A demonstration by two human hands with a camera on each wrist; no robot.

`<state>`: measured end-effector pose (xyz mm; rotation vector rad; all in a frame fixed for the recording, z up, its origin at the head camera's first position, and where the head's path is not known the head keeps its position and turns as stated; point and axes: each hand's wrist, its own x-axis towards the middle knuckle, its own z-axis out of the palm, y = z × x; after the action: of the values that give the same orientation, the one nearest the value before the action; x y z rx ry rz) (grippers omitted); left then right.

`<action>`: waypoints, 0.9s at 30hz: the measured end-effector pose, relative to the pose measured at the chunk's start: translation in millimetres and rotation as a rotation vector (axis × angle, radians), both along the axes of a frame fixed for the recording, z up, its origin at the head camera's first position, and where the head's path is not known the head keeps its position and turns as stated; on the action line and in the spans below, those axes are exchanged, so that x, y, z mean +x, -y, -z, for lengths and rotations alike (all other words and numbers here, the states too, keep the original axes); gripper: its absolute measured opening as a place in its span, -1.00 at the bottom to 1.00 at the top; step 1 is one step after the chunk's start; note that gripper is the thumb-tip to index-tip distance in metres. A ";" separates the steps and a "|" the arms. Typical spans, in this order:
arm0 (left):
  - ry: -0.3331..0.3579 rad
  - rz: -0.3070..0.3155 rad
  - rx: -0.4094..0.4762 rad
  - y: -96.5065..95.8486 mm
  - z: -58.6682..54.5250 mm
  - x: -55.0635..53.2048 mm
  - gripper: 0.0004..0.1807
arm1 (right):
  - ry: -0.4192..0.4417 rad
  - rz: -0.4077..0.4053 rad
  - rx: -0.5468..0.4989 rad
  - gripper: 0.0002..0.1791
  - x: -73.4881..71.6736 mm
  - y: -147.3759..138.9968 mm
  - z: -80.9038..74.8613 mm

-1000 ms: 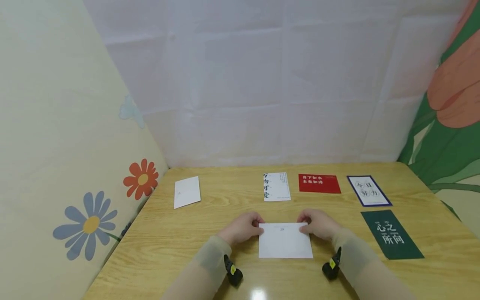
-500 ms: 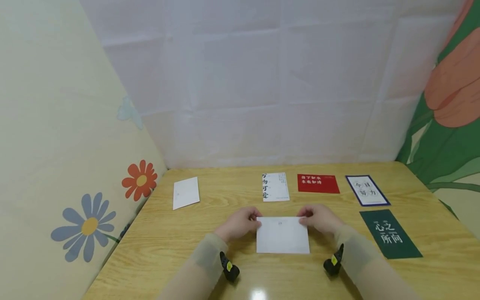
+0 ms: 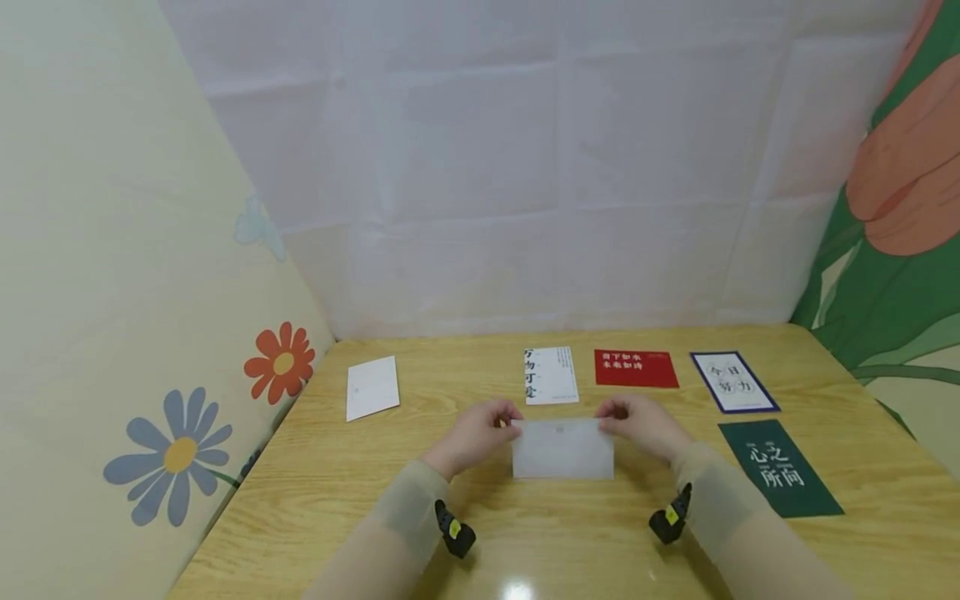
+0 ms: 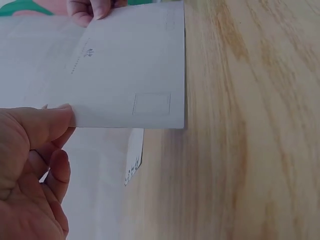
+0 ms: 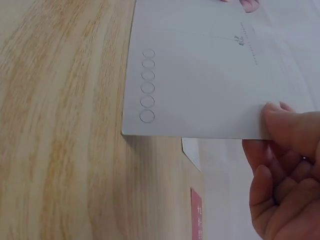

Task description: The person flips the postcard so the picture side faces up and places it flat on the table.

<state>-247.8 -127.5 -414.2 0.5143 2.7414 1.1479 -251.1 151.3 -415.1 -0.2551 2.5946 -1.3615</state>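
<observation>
Between both hands is a white postcard (image 3: 562,454), its plain back facing the person. The left hand (image 3: 480,435) pinches its far left corner between thumb and fingers, and the right hand (image 3: 641,427) pinches the far right corner the same way. The card stands tilted, with its far edge raised and its near edge low over the wooden table. Printed on its back, a row of small circles (image 5: 147,87) shows in the right wrist view and a stamp box (image 4: 152,104) in the left wrist view. The card's front side is hidden.
Several other cards lie on the table (image 3: 315,500): a blank-looking white card (image 3: 372,388) at far left, a white lettered card (image 3: 553,375) and a red card (image 3: 637,368) behind the hands, a purple-bordered card (image 3: 737,382) and a green card (image 3: 782,468) at right.
Both hands have moved away from the person and lifted the postcard's far edge. The card has gone from lying nearly flat to tilting up; the other cards stay put.
</observation>
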 end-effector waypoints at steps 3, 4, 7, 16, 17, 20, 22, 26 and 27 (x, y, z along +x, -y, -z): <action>-0.022 -0.007 -0.004 -0.1 -3.8 1.1 -0.96 | -0.026 -0.002 -0.004 -0.89 1.2 0.2 -2.8; -0.027 -0.009 -0.005 0.0 -5.0 1.5 -0.96 | -0.034 -0.003 -0.006 -0.89 1.4 0.2 -3.6; -0.051 -0.007 -0.013 0.8 -7.3 2.3 -0.96 | -0.057 0.004 -0.001 -0.90 1.6 0.9 -5.1; -0.130 0.017 -0.065 5.4 -10.0 3.6 -0.94 | -0.191 -0.060 0.025 -0.90 5.0 0.6 -5.6; -0.141 0.027 -0.076 6.2 -10.0 3.7 -0.95 | -0.197 -0.070 0.025 -0.90 5.3 0.3 -5.2; -0.177 0.071 -0.108 9.0 -9.3 3.3 -0.96 | -0.195 -0.123 0.025 -0.90 6.6 -1.8 -4.0; -0.194 0.108 -0.126 11.1 -9.1 3.7 -0.96 | -0.172 -0.164 0.026 -0.90 7.8 -3.3 -3.8; -0.150 0.175 -0.131 14.7 -8.5 5.3 -0.92 | -0.126 -0.261 0.073 -0.92 10.6 -5.2 -3.0; -0.133 0.189 -0.134 15.4 -8.3 5.8 -0.92 | -0.116 -0.278 0.087 -0.92 11.5 -5.4 -2.8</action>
<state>-242.0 -142.9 -406.0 0.8378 2.7805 0.9106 -239.7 156.7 -412.3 -0.6704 2.5800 -1.1657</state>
